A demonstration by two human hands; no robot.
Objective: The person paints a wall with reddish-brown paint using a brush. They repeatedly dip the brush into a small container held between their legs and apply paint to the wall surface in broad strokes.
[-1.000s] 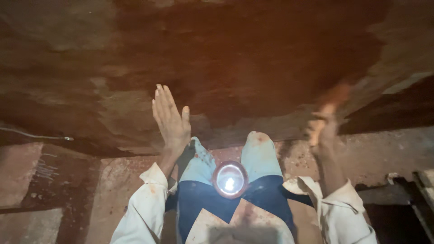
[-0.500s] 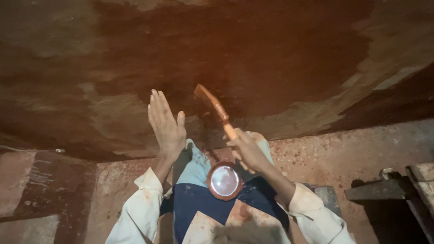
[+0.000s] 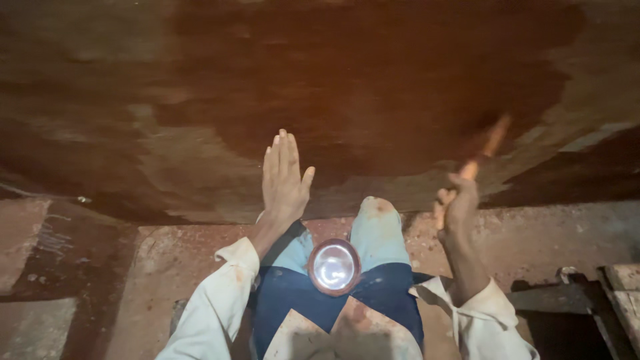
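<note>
Hands both raised against a large brown curved wall, seen from the head camera looking down

Left hand: open flat, fingers together and extended, thumb out to the right, palm laid against the lower part of the wall. Grips nothing. Cream sleeve runs back toward the near edge of the view

Right hand: fist closed around the near end of an orange-brown stick-like tool. Tool angles up and to the right from the fist; far end is motion-blurred, lies over the wall surface. Cannot tell whether the tip touches the wall. Exact kind of tool not readable from the blur

Wall surface: darker, reddish patch across the centre and upper right, paler greenish-brown streaks at left and at far right. Lower edge curves in above the floor

Between the two hands, nearer the camera: person's knees in pale blue trousers, dark blue cloth below them. Round lamp with red rim and bright white face sits on the lap, midway between the arms

Floor: reddish, dusty, speckled. Dark timber pieces at near right, well apart from the right hand. Paler slab at near left
</note>
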